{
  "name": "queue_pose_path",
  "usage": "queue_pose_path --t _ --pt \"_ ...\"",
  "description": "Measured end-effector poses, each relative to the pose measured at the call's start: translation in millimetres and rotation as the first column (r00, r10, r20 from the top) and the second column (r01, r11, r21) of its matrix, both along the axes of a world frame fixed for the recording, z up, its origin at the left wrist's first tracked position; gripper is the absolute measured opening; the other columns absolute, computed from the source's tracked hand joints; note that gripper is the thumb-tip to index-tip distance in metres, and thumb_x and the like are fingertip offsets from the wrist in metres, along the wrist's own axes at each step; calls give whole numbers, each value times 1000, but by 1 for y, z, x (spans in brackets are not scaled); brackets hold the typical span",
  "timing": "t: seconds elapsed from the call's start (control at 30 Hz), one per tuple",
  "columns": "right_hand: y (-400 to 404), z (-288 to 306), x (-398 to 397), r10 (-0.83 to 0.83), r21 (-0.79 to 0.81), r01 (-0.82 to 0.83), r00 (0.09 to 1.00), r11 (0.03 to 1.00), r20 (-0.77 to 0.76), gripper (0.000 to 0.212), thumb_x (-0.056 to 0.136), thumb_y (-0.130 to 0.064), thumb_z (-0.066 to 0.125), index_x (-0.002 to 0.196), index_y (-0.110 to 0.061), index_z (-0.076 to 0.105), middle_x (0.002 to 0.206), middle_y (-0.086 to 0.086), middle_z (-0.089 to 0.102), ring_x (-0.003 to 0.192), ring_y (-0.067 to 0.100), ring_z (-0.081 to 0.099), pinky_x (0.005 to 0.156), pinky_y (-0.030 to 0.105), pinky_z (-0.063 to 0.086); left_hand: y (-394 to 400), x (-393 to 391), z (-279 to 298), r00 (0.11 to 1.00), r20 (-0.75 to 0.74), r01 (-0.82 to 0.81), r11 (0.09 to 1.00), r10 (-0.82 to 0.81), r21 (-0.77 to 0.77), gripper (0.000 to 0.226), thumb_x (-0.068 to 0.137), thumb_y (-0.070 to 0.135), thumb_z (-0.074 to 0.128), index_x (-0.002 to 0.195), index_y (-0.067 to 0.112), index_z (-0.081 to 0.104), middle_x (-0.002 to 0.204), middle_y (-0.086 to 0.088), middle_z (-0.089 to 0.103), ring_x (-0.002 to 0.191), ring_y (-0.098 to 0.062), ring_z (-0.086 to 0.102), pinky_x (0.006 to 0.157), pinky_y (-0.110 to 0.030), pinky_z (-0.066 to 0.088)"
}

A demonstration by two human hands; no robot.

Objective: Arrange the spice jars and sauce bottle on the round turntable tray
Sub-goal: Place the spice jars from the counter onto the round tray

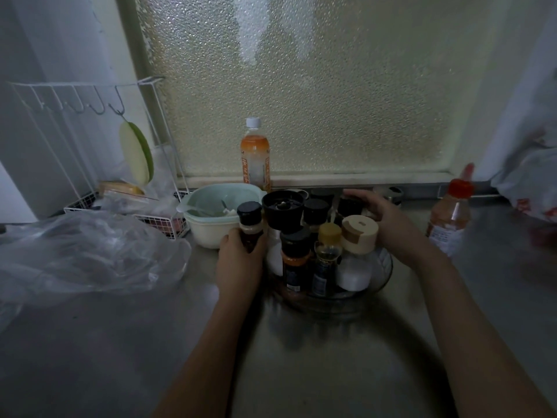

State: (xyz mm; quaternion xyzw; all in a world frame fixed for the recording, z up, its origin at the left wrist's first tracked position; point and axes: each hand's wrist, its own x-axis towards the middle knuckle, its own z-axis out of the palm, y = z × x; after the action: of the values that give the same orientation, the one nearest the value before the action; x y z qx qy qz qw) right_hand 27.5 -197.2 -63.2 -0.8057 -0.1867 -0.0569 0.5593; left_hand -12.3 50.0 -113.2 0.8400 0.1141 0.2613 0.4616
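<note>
A clear round turntable tray (384, 274) stands on the steel counter, packed with several spice jars. Among them are a black grinder (282, 211), an orange-labelled jar (294, 257), a yellow-capped jar (327, 254) and a white jar with a beige lid (358, 251). My left hand (238, 254) is shut on a black-capped spice jar (250, 221) at the tray's left edge. My right hand (382, 218) rests against the jars at the tray's back right, fingers spread. A red-capped sauce bottle (449, 218) stands on the counter to the right, apart from the tray.
A pale green bowl (211, 215) with a spoon sits left of the tray. Behind it stands an orange drink bottle (255, 158). A white wire rack (90, 164) and a crumpled clear plastic bag (84, 254) fill the left. Another bag (530, 182) lies far right.
</note>
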Motion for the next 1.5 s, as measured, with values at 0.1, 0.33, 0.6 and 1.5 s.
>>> queue_pose_path --t 0.1,0.33,0.6,1.5 --pt "-1 1 -2 27 105 -22 998 994 -49 36 92 -24 56 128 -30 55 105 -9 65 91 4 65 66 16 51 -3 -5 3 996 85 -40 999 40 -3 35 87 38 62 94 4 56 98 -14 59 88 -30 58 68 -34 42" --pt "-17 -12 15 -617 87 632 703 770 354 60 84 -24 66 136 -11 39 133 16 49 121 30 48 102 44 42 -10 -17 17 948 274 -156 987 161 -39 37 85 41 54 97 6 55 96 -9 56 85 -26 54 68 -34 41" --pt "-19 -39 35 -557 73 556 830 828 -12 91 81 -18 72 149 -10 11 140 19 48 122 26 52 96 32 40 -13 -17 16 958 249 -153 988 144 17 36 89 39 55 100 5 53 103 -13 55 93 -29 53 69 -31 35" --pt "0 3 -2 -147 74 144 989 987 25 60 93 -5 53 146 -18 29 141 6 45 132 19 43 87 14 41 -18 -15 16 917 395 -77 997 62 23 28 93 23 55 98 -4 49 97 -10 44 92 -25 45 76 -23 30"
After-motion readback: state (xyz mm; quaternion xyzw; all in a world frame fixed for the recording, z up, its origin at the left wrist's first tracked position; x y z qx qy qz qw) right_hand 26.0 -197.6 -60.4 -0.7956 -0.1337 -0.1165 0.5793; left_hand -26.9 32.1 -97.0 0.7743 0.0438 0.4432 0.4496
